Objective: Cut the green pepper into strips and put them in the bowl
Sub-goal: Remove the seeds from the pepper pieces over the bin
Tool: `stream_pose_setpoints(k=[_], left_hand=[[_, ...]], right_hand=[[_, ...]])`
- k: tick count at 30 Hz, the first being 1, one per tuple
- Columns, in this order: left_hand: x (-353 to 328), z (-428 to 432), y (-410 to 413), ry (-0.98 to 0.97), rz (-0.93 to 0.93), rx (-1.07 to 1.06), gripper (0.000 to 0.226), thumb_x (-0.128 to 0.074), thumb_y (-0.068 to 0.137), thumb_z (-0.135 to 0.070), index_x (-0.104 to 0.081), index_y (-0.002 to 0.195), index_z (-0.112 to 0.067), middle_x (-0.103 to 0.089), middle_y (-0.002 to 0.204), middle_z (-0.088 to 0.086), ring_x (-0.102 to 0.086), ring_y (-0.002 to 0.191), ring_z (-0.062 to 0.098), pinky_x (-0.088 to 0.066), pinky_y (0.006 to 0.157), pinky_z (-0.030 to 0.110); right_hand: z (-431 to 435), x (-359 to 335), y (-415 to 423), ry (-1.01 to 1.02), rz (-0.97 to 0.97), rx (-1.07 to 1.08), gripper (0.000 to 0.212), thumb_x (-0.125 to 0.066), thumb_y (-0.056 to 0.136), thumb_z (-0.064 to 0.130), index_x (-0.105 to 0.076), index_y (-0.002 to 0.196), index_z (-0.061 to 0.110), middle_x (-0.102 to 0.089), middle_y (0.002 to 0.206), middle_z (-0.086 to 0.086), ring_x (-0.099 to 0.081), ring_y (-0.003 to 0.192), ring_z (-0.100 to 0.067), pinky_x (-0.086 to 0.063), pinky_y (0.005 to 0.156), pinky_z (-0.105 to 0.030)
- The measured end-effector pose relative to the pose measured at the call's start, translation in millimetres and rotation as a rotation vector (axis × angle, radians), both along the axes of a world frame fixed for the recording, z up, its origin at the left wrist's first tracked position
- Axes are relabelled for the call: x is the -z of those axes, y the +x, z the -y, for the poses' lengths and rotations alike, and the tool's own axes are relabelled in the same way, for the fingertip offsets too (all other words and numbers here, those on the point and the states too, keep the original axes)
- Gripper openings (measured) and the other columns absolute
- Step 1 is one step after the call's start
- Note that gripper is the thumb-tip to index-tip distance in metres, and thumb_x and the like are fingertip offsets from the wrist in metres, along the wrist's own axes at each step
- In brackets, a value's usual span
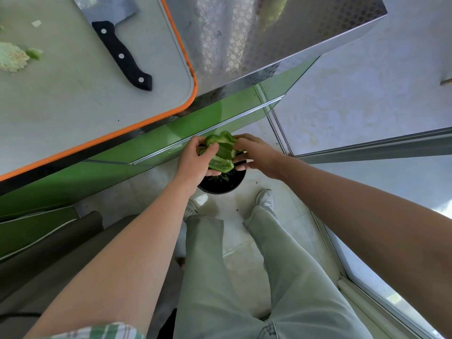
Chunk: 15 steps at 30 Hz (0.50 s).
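The green pepper [221,152], opened into large uncut pieces, sits just above picture centre, grasped from both sides: the left hand [193,162] has its thumb on top and fingers beneath, and the right hand [256,152] curls round the 3 o'clock edge. At its 6 o'clock, on the floor, is a round black container [220,185] holding green bits. This looks like clearing seeds, so keep the pepper over the rim and grip it firmly. At 10 o'clock a cleaver [122,52] lies on the orange-rimmed cutting board [73,94].

I cannot tell whether the container is the bowl or a bin. The cleaver's blade is cut off at the top edge.
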State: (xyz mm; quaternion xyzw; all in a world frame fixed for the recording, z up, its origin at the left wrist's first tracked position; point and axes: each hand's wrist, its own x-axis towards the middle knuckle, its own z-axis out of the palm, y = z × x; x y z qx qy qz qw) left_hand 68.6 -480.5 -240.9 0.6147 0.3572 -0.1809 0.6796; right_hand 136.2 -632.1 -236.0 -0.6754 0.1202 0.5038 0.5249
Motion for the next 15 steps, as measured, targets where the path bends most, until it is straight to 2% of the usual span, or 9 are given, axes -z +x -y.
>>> stream_pose_setpoints(k=[2,5,8,11,13,15], left_hand=[[1,-1,-1,-0.070,-0.004,0.017,0.009,-0.057,0.097,-0.016,-0.057,0.105,-0.016,-0.061,0.119,0.016,-0.067,0.099,0.032,-0.061,0.063,0.037],[-1,-3,-1,-0.104,-0.018,0.019,0.013,-0.051,0.100,-0.016,-0.059,0.108,-0.011,-0.064,0.117,0.019,-0.069,0.095,0.032,-0.061,0.067,0.038],[-3,-1,2,-0.099,-0.042,-0.012,0.021,-0.052,0.099,-0.018,-0.054,0.113,-0.001,-0.065,0.111,0.019,-0.071,0.088,0.031,-0.061,0.066,0.038],[-6,1,5,-0.091,-0.055,-0.055,0.015,-0.056,0.097,-0.018,-0.051,0.103,-0.006,-0.063,0.109,0.017,-0.070,0.087,0.029,-0.062,0.066,0.039],[-7,2,5,-0.092,-0.056,-0.057,0.013,-0.058,0.096,-0.018,-0.050,0.097,-0.009,-0.061,0.110,0.017,-0.070,0.089,0.031,-0.061,0.065,0.040],[-9,1,4,-0.108,-0.050,-0.055,0.013,-0.060,0.095,-0.018,-0.050,0.094,-0.009,-0.060,0.108,0.018,-0.069,0.091,0.032,-0.061,0.065,0.040]], right_hand=[[-4,0,-1,-0.016,0.024,-0.068,0.040,-0.050,0.094,0.014,-0.046,0.134,0.011,-0.061,0.108,-0.011,-0.064,0.085,-0.021,-0.058,0.070,-0.029],[-8,0,0,-0.014,0.063,-0.079,0.037,-0.042,0.092,0.007,-0.049,0.128,0.002,-0.064,0.097,-0.009,-0.065,0.077,-0.021,-0.057,0.069,-0.028],[-11,-7,2,-0.010,0.056,0.030,0.035,-0.032,0.091,0.001,-0.049,0.120,0.010,-0.059,0.088,-0.004,-0.060,0.072,-0.016,-0.053,0.060,-0.022],[-12,-10,3,-0.024,0.067,0.087,0.034,-0.032,0.092,0.002,-0.049,0.120,0.010,-0.057,0.089,-0.005,-0.060,0.072,-0.014,-0.051,0.053,-0.020],[-13,-9,1,-0.055,0.145,0.028,0.022,-0.045,0.094,0.009,-0.051,0.115,0.012,-0.059,0.092,-0.006,-0.061,0.077,-0.017,-0.056,0.061,-0.027],[-14,-6,-1,-0.131,0.275,-0.042,0.017,-0.059,0.091,0.017,-0.057,0.106,0.010,-0.063,0.090,-0.009,-0.063,0.080,-0.023,-0.058,0.075,-0.039]])
